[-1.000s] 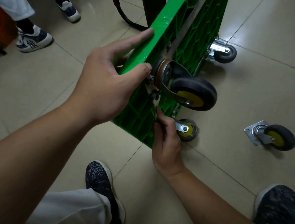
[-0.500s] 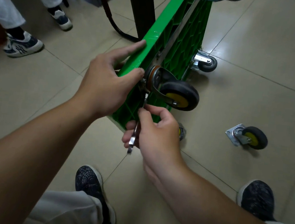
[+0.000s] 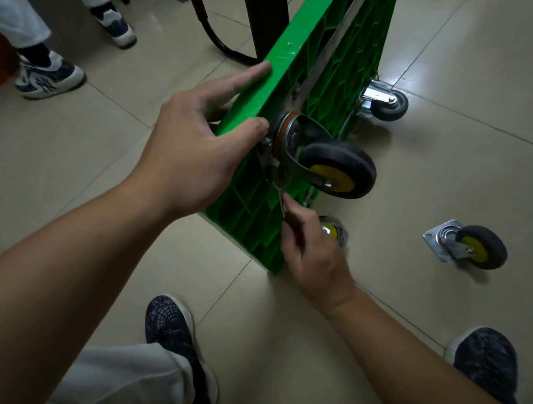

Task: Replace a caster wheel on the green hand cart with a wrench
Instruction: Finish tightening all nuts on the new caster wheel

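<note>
1. Floor point(image 3: 463, 74) of pale glossy tiles fills the view, with the person's two dark shoes point(image 3: 170, 328) planted on it at the bottom and another person's sneakers point(image 3: 47, 81) at the upper left.
2. Standing on its long edge on the tiles, the green hand cart point(image 3: 248, 213) turns its ribbed underside to the right.
3. Left hand point(image 3: 192, 150) grasps the cart's upper edge: the index finger lies straight along the top, the other fingers go behind the deck, and the thumb tip presses beside the wheel's mounting plate.
4. Right hand point(image 3: 315, 254) is curled below, pinching the shaft of the wrench between thumb and fingertips.
5. One caster wheel point(image 3: 336, 167), black tyre with a yellow hub, is mounted on the underside near the top edge.
6. A loose caster point(image 3: 470, 247) with its plate lies on the tiles, well apart to the right.
7. Slim and silver, the wrench point(image 3: 281, 200) points up to a bolt at the plate's lower side.
</note>
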